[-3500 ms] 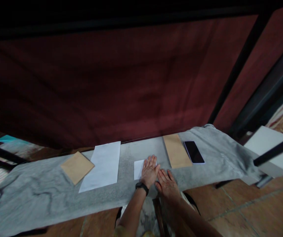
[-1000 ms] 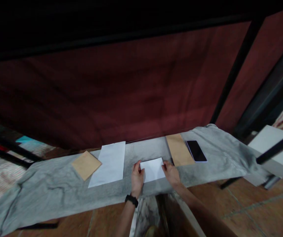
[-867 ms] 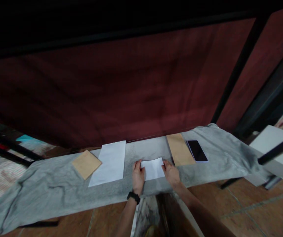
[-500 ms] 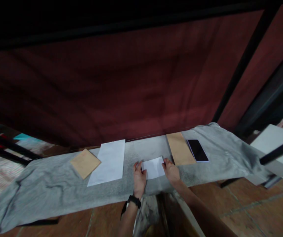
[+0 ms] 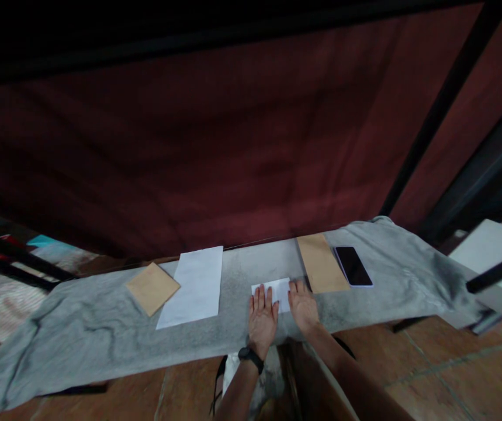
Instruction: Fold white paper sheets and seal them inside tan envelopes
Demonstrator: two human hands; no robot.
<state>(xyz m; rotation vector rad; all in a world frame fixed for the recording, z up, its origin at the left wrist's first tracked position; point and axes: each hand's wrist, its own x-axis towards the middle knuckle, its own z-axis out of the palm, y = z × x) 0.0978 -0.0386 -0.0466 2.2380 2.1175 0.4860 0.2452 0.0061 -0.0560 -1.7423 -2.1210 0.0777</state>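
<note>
A small piece of white paper [image 5: 283,292], seemingly folded, lies on the grey cloth [image 5: 237,275] in front of me. My left hand [image 5: 262,318] rests flat over its left part, fingers stretched out and a little spread. At the paper's right edge lies my right hand [image 5: 302,304], palm down with its fingers extended. Part of the paper is hidden beneath both hands. Just beyond my right hand is a flat tan paper rectangle [image 5: 323,263].
To the left, a larger white sheet [image 5: 196,286] lies with a tan paper square [image 5: 153,288] overlapping its edge. A dark-screened phone [image 5: 353,267] lies right of the tan rectangle. Dark red fabric [image 5: 242,152] hangs behind the cloth, and a black post [image 5: 435,128] slants at right.
My left hand has moved from the paper's left edge onto its surface and flattened. My right hand's fingers have straightened at the right edge. The paper stays in about the same place.
</note>
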